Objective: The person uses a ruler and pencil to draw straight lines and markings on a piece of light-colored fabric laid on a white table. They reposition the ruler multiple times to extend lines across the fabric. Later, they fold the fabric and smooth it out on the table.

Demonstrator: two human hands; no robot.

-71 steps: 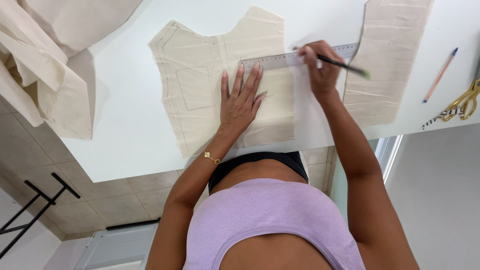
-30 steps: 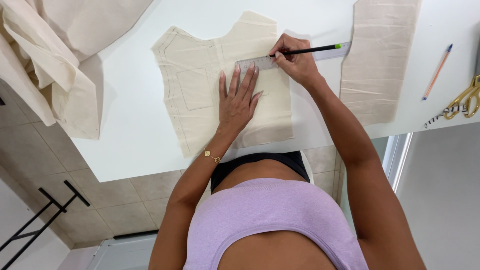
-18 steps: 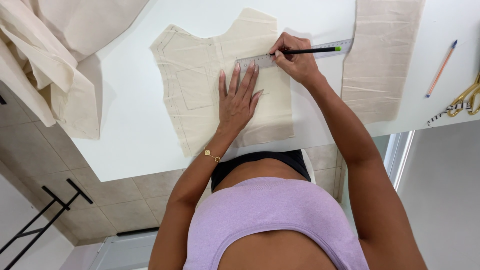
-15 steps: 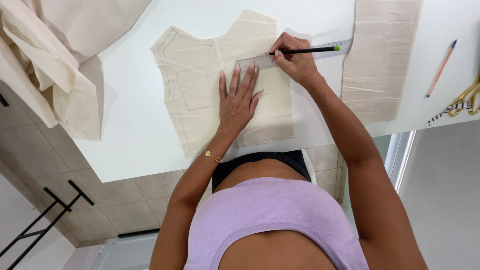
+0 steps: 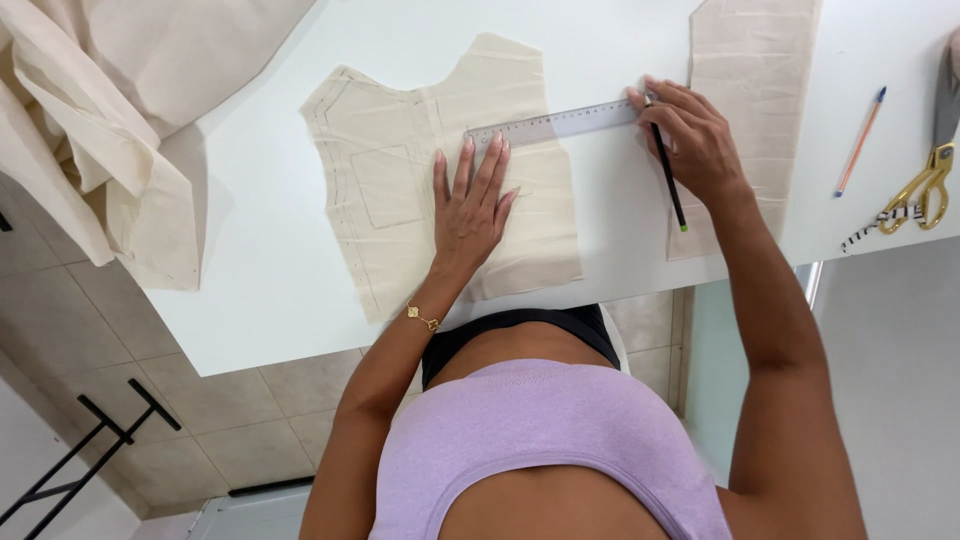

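At the far left, a big heap of cream cloth hangs over the edge of the white counter. Next to it, a flat cream cloth piece cut like the front of a top lies on the counter, with thin lines drawn on it. The left hand lies flat on this piece with its fingers spread out; its grip is apart and holds nothing, and it only presses the cloth down. The fingertips touch the lower edge of a clear ruler. The ruler lies across the top part of the cloth piece and sticks out to the right onto the bare counter. A gold bracelet sits on the left wrist. At the right end of the ruler is the right hand. Its grip is clamped on a dark pencil, and the fingers also touch the end of the ruler. The pencil points back toward the person, with a green tip at its end. Under this hand lies a long cream strip of cloth. Further right, an orange pencil lies alone on the counter. At the far right edge are gold scissors.
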